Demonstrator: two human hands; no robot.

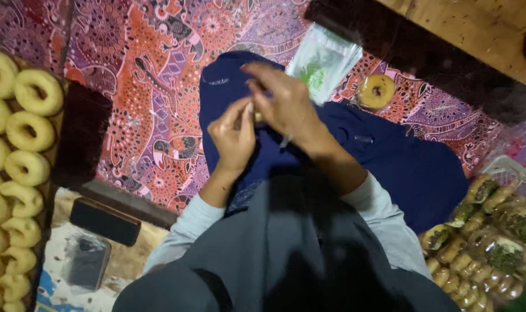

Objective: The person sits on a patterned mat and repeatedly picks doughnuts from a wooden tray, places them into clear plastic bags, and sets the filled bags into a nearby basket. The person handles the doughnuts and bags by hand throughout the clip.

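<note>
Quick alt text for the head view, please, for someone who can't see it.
Seen from above, the left hand and right hand pinch something small together over a dark blue cloth. Plain doughnuts line the left edge, one bagged doughnut lies beyond, and wrapped doughnuts pile at right.

Pale grey sleeves, dark grey headscarf

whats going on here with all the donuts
A person sits on a patterned mat with both hands raised over a dark blue cloth on the lap. The left hand and right hand meet, pinching something small between the fingertips; what it is cannot be told. Just past the hands lie a clear plastic bag and one bagged donut. Plain ring donuts fill a tray on the left, and wrapped donuts are piled on the right.
</note>
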